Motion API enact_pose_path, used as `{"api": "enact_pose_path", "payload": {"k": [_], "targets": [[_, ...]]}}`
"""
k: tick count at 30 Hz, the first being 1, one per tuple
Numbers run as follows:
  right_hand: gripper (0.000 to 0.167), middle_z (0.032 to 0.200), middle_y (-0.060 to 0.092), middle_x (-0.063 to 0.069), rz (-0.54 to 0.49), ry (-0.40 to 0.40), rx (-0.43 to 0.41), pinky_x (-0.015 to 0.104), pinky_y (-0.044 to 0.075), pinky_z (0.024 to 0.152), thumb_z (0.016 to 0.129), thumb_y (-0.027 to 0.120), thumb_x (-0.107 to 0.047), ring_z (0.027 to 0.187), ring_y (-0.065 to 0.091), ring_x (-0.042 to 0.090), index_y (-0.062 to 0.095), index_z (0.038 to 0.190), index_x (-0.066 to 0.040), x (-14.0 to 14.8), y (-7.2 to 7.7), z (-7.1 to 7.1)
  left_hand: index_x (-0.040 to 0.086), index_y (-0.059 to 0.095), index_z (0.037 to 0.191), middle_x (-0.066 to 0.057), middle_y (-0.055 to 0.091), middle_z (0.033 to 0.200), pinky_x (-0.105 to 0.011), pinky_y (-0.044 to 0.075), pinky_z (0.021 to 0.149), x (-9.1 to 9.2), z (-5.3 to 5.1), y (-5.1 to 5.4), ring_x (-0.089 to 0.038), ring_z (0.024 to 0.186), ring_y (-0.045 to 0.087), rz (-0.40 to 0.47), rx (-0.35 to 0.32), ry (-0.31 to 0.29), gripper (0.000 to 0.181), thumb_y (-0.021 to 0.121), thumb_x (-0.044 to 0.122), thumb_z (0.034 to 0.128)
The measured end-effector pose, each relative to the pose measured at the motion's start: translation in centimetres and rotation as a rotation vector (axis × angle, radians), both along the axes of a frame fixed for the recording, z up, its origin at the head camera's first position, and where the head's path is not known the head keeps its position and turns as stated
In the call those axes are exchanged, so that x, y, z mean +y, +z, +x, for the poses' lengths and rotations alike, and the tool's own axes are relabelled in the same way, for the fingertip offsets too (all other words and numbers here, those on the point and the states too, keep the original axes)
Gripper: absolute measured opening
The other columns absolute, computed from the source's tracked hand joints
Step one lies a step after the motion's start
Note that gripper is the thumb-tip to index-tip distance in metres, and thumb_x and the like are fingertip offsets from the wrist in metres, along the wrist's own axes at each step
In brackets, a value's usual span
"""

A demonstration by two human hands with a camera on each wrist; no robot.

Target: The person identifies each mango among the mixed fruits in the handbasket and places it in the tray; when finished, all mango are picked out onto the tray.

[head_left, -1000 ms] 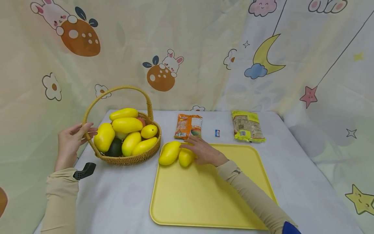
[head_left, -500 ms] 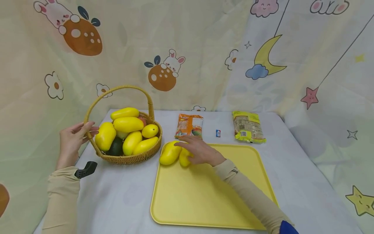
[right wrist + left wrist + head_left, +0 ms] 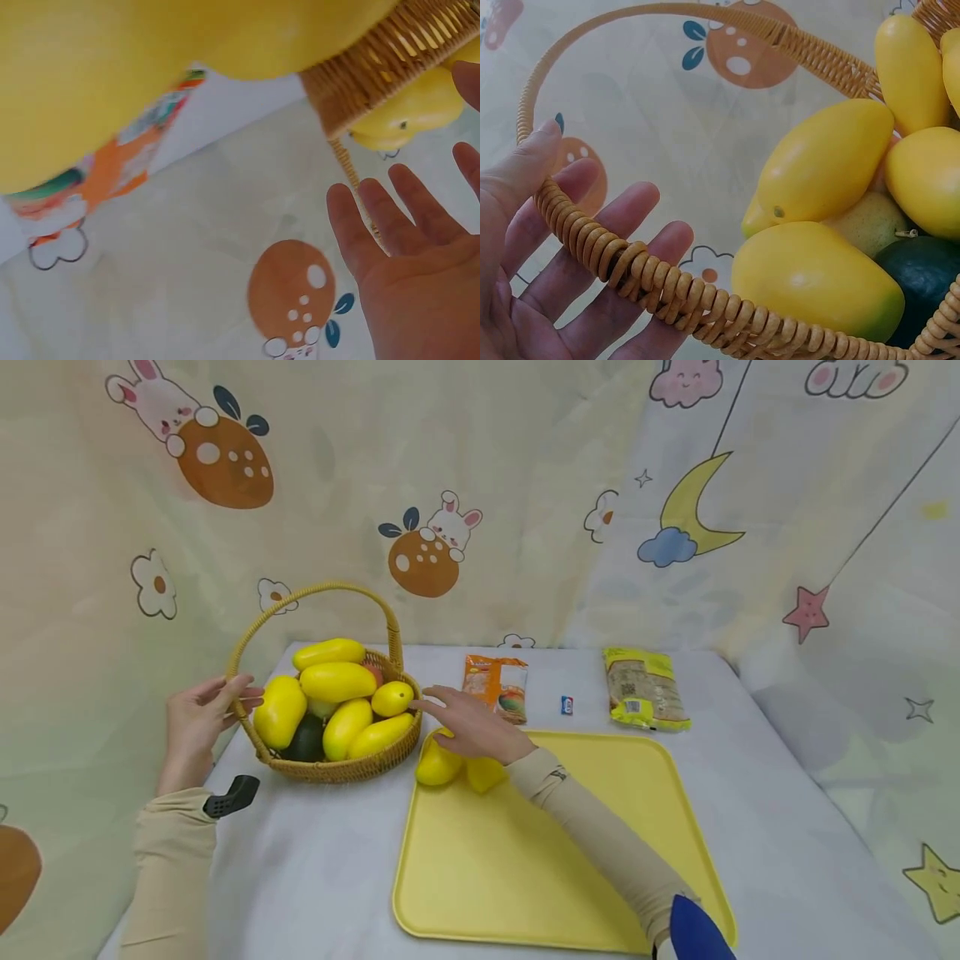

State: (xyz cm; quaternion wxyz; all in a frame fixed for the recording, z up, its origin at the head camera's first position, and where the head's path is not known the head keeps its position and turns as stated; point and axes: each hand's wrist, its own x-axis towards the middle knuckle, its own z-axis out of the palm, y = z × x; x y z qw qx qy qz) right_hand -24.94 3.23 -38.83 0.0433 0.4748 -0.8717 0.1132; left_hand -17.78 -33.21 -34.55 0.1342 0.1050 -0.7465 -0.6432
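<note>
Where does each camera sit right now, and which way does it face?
Head: worn on the head, looking forward and down at the basket, yellow tray and patterned backdrop; left hand, right hand and both sleeves show.
Left wrist: worn on that wrist, looking across the basket at yellow fruit; the left hand's thumb and fingers show.
Right wrist: worn on that wrist, looking past the right hand's spread fingers toward basket and backdrop, imaged upside down.
Shared: head and right wrist both show the orange packet.
</note>
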Motion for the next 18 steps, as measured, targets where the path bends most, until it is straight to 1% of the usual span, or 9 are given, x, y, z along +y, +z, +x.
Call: {"api": "enact_pose_path", "payload": {"k": [3,6,8,12,14,16,18], "targets": [[0.056,0.147,0.04,0.016,-0.005,0.028,0.04,0.043,0.039,0.106,0.092,0.063,-0.018,0.135,0.04,0.028,0.042,0.143,-0.015,-1.7,0.4,-0.4,0.02,0.072,0.103,0.015,0.072,0.077,-0.012,0.051,0.066,0.1,-0.1,0.0,-0.004,0.073,0.068,0.028,0.003,-0.008,0.026,0.069,0.039,0.0858],[0.056,0.146,0.04,0.016,-0.006,0.034,0.08,0.043,0.037,0.107,0.092,0.063,-0.02,0.136,0.038,0.027,0.042,0.143,-0.016,-3.2,0.8,-0.9,0.02,0.071,0.1,0.013,0.073,0.078,-0.012,0.051,0.065,0.3,-0.5,0.2,-0.005,0.072,0.069,0.063,0.003,-0.021,0.022,0.069,0.037,0.0856],[0.057,0.146,0.04,0.014,0.002,0.024,0.099,0.042,0.037,0.108,0.093,0.063,-0.022,0.136,0.038,0.027,0.04,0.145,-0.017,-4.2,1.0,-1.3,0.021,0.071,0.1,0.012,0.073,0.079,-0.012,0.051,0.065,0.5,-0.8,0.4,-0.004,0.073,0.069,0.06,-0.005,-0.021,0.023,0.069,0.037,0.0856],[0.06,0.146,0.04,0.012,0.012,-0.016,0.129,0.041,0.04,0.105,0.093,0.062,-0.024,0.134,0.038,0.026,0.036,0.147,-0.017,-5.9,1.1,-2.1,0.02,0.071,0.105,0.012,0.073,0.08,-0.013,0.051,0.067,0.7,-1.1,0.4,-0.004,0.075,0.068,0.04,-0.025,-0.002,0.03,0.07,0.041,0.0842],[0.061,0.145,0.04,0.012,0.017,-0.043,0.138,0.041,0.042,0.102,0.093,0.062,-0.024,0.133,0.039,0.026,0.035,0.147,-0.017,-6.8,1.1,-2.5,0.018,0.071,0.105,0.011,0.074,0.08,-0.013,0.051,0.067,0.6,-1.0,0.2,-0.005,0.075,0.069,0.076,-0.02,-0.009,0.031,0.07,0.041,0.0839],[0.062,0.144,0.041,0.011,0.026,-0.065,0.124,0.04,0.042,0.102,0.093,0.063,-0.025,0.133,0.04,0.025,0.034,0.147,-0.017,-7.8,1.0,-2.9,0.02,0.071,0.104,0.011,0.074,0.081,-0.012,0.05,0.066,0.3,-0.7,0.1,-0.005,0.075,0.068,0.087,-0.024,-0.014,0.029,0.07,0.04,0.0846],[0.062,0.143,0.042,0.01,0.033,-0.085,0.103,0.04,0.042,0.101,0.093,0.063,-0.027,0.131,0.041,0.023,0.034,0.147,-0.017,-8.9,1.0,-3.2,0.02,0.07,0.103,0.01,0.074,0.082,-0.012,0.05,0.066,-0.2,-0.2,0.1,-0.005,0.074,0.068,0.117,-0.018,-0.022,0.027,0.07,0.039,0.0848]]}}
